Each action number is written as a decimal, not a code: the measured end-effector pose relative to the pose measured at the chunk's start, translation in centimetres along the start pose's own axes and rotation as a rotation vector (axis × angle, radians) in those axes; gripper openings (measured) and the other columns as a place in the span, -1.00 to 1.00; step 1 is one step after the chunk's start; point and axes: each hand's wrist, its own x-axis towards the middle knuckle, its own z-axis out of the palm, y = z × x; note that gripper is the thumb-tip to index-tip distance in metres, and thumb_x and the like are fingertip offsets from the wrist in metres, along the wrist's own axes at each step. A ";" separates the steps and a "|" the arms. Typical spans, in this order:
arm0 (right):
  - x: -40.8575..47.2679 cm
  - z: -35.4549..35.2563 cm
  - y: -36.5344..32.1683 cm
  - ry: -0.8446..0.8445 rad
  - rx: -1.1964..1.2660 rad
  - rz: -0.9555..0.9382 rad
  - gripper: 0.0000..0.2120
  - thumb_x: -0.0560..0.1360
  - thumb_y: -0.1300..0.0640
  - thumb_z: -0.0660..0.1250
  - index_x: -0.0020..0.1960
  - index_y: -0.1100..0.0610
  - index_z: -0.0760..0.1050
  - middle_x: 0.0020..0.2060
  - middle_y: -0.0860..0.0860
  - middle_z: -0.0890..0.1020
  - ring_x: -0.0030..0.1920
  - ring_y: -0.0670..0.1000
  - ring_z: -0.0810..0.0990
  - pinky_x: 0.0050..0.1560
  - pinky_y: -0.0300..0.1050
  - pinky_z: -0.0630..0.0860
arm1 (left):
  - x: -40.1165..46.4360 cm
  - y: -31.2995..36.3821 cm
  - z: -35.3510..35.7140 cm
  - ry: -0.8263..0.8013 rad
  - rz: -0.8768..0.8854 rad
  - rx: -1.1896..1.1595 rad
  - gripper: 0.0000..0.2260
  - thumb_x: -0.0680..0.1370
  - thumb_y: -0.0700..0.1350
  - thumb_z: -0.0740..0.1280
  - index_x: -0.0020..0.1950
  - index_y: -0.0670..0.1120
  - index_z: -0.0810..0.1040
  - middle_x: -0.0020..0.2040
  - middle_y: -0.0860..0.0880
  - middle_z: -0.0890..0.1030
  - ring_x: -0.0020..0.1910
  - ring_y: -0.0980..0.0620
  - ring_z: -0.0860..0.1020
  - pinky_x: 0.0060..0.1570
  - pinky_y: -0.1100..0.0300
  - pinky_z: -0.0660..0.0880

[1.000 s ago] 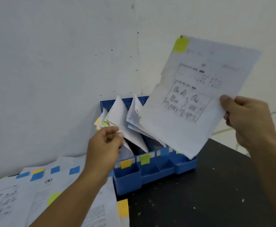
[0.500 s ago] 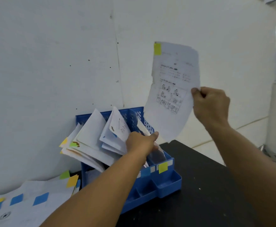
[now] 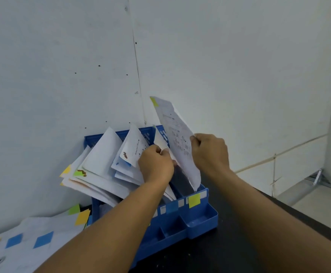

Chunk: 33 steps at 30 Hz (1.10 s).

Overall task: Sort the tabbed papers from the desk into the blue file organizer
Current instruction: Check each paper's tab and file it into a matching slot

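My right hand [image 3: 208,152] pinches the yellow-tabbed sheet [image 3: 177,142] by its edge, its bottom corner dipping into the rightmost slot of the blue organizer [image 3: 198,217]. My left hand [image 3: 154,166] grips the filed papers [image 3: 105,166], holding them aside. More tabbed papers [image 3: 32,239] lie on the desk [image 3: 229,251] at left.

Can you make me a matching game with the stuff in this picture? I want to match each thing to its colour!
Things:
1. file organizer
2. tab on the held paper
3. desk
4. wall

Colours:
A. black
B. white
C. blue
D. yellow-green

Pairs: 1-C, 2-D, 3-A, 4-B
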 end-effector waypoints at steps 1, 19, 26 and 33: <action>-0.6 0.8 0.2 -0.051 0.007 0.020 -0.58 0.65 0.04 0.14 -0.37 0.11 0.40 -0.44 0.02 0.53 -0.43 0.05 0.49 -0.44 -0.14 0.32 | -0.2 0.1 -0.2 -0.004 0.017 0.003 -0.73 0.58 -0.16 0.29 -0.32 -0.11 0.39 -0.34 -0.09 0.64 -0.38 0.06 0.66 -0.29 0.12 0.60; -5.7 1.6 -0.2 -0.261 -0.025 0.063 -0.61 0.63 0.09 0.22 0.44 0.09 0.38 0.24 0.11 0.56 0.15 0.14 0.53 0.05 -0.02 0.48 | -3.4 -0.1 -4.8 -0.213 -0.116 -0.105 -0.89 0.58 -0.16 0.30 -0.04 -0.13 0.61 -0.30 -0.05 0.68 -0.38 0.02 0.67 -0.18 0.03 0.66; -12.6 3.3 -5.1 -0.129 0.256 -0.042 -0.71 0.61 0.08 0.27 0.32 0.03 0.51 0.16 -0.05 0.56 0.09 0.02 0.56 0.06 -0.02 0.55 | -10.0 -6.4 -14.9 -0.234 -0.039 0.195 -0.89 0.56 -0.12 0.35 -0.16 -0.04 0.62 -0.32 -0.01 0.65 -0.43 0.11 0.61 -0.41 0.26 0.51; -20.0 5.5 -13.6 -0.263 0.439 -0.151 -0.77 0.59 0.12 0.30 0.22 0.02 0.59 -0.06 -0.13 0.63 -0.13 -0.14 0.55 -0.11 -0.18 0.56 | -12.1 -11.6 -26.3 -0.064 -0.106 0.390 -0.89 0.52 -0.09 0.39 -0.18 0.08 0.64 -0.28 0.10 0.66 -0.36 0.14 0.63 -0.26 0.25 0.57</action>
